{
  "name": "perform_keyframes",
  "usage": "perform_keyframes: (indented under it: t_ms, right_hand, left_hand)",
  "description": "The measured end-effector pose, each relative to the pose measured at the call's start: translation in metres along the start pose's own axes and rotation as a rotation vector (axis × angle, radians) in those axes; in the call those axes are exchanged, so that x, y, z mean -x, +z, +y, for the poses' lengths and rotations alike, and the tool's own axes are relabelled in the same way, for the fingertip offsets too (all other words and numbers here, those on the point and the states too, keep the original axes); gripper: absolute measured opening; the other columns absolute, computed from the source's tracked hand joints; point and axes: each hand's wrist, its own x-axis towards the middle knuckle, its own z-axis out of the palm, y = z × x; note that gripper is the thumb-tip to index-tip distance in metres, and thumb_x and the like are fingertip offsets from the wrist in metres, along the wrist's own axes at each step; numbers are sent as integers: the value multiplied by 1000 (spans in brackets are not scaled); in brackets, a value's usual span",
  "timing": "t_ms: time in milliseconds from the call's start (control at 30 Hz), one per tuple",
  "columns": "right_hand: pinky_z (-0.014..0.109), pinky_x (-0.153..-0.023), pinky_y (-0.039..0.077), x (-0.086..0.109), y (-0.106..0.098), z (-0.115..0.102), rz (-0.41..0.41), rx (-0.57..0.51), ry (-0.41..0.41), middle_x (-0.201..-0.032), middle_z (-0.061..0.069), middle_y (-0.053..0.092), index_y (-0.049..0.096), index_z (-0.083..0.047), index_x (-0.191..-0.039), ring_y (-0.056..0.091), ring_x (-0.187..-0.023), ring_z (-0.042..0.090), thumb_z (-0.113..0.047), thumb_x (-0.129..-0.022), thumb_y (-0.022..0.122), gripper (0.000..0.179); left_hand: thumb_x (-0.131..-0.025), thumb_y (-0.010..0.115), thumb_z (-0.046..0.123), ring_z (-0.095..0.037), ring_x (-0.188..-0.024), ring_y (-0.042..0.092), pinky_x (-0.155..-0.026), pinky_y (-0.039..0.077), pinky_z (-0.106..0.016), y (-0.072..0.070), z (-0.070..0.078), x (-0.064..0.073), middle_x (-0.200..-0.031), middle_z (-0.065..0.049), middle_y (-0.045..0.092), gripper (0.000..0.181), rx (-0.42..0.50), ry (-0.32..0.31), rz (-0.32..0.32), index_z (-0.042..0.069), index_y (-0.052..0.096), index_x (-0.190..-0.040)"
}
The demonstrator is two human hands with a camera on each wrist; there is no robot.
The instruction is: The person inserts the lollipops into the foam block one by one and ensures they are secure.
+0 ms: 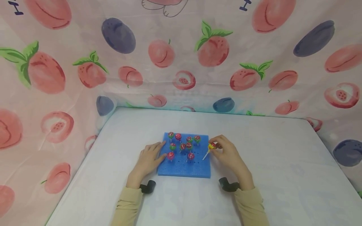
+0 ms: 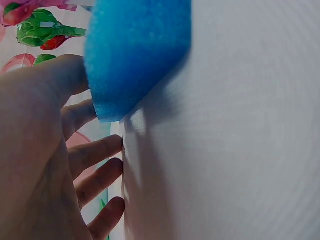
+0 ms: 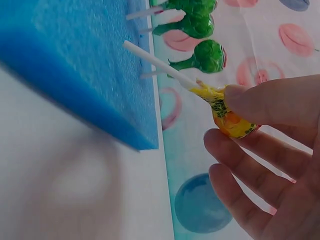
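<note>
A yellow-wrapped lollipop (image 1: 211, 146) is pinched by its head between the thumb and fingers of my right hand (image 1: 228, 154). Its white stick (image 3: 157, 65) slants down over the right edge of a blue foam block (image 1: 183, 171), tip apart from the foam as far as the right wrist view shows. My left hand (image 1: 147, 159) rests at the block's left side, thumb touching the block and the other fingers loosely extended on the table. Several lollipops in red, pink and green wrappers stand in the foam, among them a pink one (image 1: 170, 155) near the left thumb.
Small holes dot the foam's front part. The block lies on a white table (image 1: 282, 169). A fruit-print curtain (image 1: 181, 56) hangs behind the table and along its sides. Each wrist wears a black camera mount, seen at the left (image 1: 148, 187) and the right (image 1: 227, 185).
</note>
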Motion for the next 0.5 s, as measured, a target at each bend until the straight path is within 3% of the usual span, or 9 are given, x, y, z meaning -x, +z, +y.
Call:
perform_keyframes:
  t_ms: [500]
  right_hand:
    - [43,-85,55,1,9,-11,-28,-25,-43,-104,4,63,64,-7,-108,62,-93,22,-3,-83,71,26]
  left_hand:
    - [-98,49,42,-34,-136,36,-110,30,-57,0,0,0,-151,-12,41,57,-1,-5,-12,20,36,-149]
